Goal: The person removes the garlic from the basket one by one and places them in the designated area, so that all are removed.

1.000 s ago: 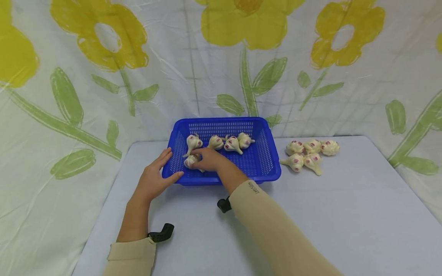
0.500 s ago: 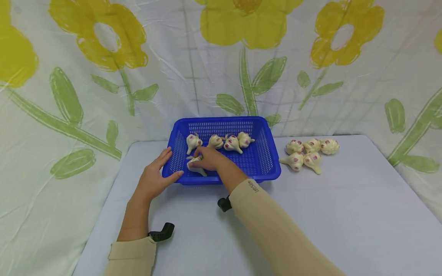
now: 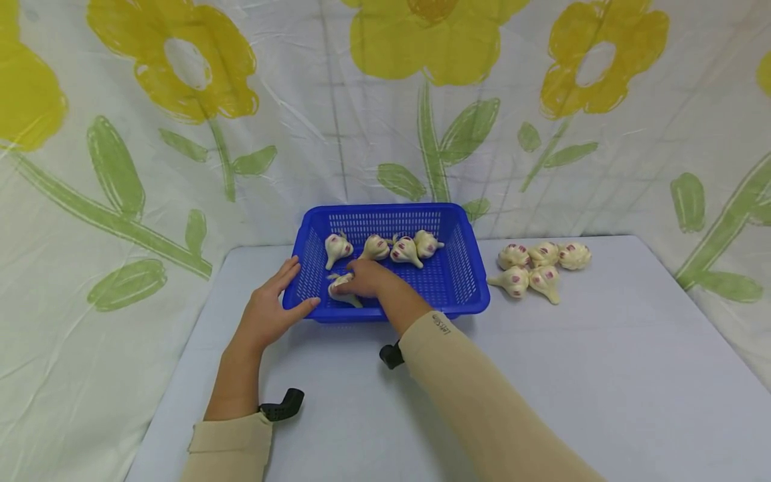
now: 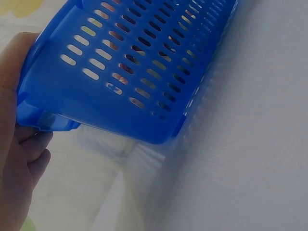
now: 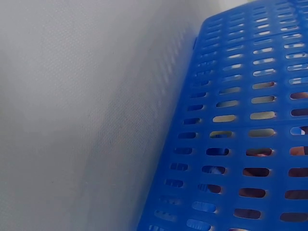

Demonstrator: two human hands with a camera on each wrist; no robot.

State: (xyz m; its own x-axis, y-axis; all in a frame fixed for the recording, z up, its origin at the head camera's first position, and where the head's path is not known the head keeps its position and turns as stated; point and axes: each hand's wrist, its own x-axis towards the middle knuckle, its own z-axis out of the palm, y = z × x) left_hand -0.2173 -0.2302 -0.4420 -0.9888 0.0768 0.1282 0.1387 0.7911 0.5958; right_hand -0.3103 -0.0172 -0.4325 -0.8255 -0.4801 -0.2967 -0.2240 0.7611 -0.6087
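Inside the blue slotted basket my right hand holds a garlic bulb near the front left corner, its stem pointing forward and right. My left hand grips the basket's front left corner, thumb on the front rim, fingers along the left side. In the left wrist view that hand's fingers show below the rim. Behind the held bulb lie another garlic bulb at left, one in the middle, and two touching bulbs toward the right. The right wrist view shows mostly the basket's slotted wall, which hides my hand.
Several garlic bulbs sit grouped on the white-covered table, to the right of the basket. A white curtain with yellow flowers hangs right behind the table.
The garlic bulb in my right hand has shifted slightly toward the front right, leaving a gap from the bulb behind it, and its stem has turned forward. My left hand has stayed in place.
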